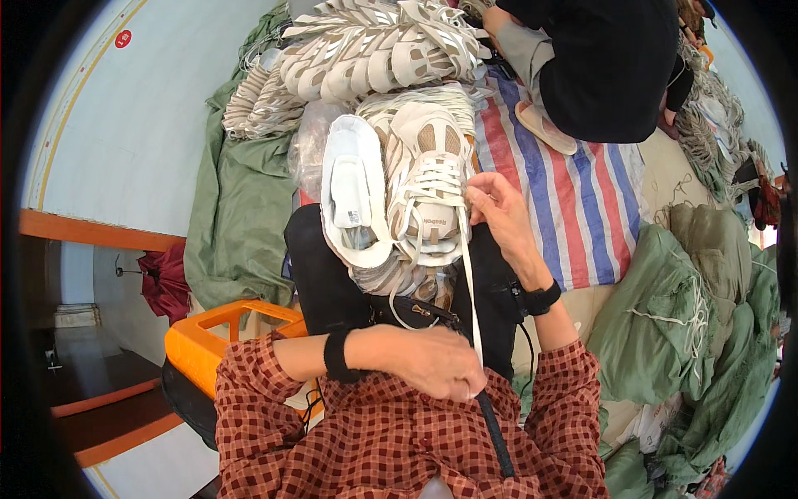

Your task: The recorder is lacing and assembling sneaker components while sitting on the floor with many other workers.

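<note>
A beige and white sneaker upper [430, 150] rests over my lap, toe pointing away, with laces crossed over its front. From its near right side a flat white shoelace [471, 291] runs taut toward my body. My left hand [436, 363] is closed on the lower end of that lace, close to my waist. My right hand [503, 212] is at the right edge of the upper, thumb and fingertips pinched against the eyelet row; what exactly they grip is partly hidden. Left of this upper lies another upper [356, 187], its white lining and a small label showing.
Stacked beige uppers [374, 62] lie ahead. An orange plastic seat frame [224, 333] stands left, near green cloth [237, 220]. A co-worker in black [603, 66] sits at the far right by a striped sheet [573, 208]. Green sacks [652, 308] lie right.
</note>
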### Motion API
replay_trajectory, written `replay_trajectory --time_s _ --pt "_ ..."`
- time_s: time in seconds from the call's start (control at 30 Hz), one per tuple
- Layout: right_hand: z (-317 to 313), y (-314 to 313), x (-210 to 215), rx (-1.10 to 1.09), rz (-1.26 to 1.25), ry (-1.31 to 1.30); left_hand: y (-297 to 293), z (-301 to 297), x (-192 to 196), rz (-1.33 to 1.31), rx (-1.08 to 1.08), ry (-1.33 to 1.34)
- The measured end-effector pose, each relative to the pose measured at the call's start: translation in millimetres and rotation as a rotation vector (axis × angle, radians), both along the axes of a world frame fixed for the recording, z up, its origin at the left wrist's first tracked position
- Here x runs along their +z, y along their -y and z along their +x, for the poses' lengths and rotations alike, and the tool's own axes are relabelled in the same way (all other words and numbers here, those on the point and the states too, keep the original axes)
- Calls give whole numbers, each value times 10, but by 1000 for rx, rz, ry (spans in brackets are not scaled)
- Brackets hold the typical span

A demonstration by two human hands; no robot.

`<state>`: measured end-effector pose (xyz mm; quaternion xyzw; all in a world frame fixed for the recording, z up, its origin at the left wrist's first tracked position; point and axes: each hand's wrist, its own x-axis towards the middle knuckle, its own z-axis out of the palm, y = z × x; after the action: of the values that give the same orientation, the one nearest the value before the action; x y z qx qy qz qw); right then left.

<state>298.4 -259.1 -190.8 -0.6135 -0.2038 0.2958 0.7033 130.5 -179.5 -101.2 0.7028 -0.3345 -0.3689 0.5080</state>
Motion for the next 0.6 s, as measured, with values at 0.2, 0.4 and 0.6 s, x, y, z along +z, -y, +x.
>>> replay_trajectory --time_s 0.2,0.4,0.6 --pt "-187 359 327 324 -330 41 -563 118 317 -76 378 3" --pt "-508 47 196 539 -330 -131 -1104 299 308 829 1131 552" --pt "-702 -99 -45 535 -135 -647 -1135 360 -449 571 1323 386"
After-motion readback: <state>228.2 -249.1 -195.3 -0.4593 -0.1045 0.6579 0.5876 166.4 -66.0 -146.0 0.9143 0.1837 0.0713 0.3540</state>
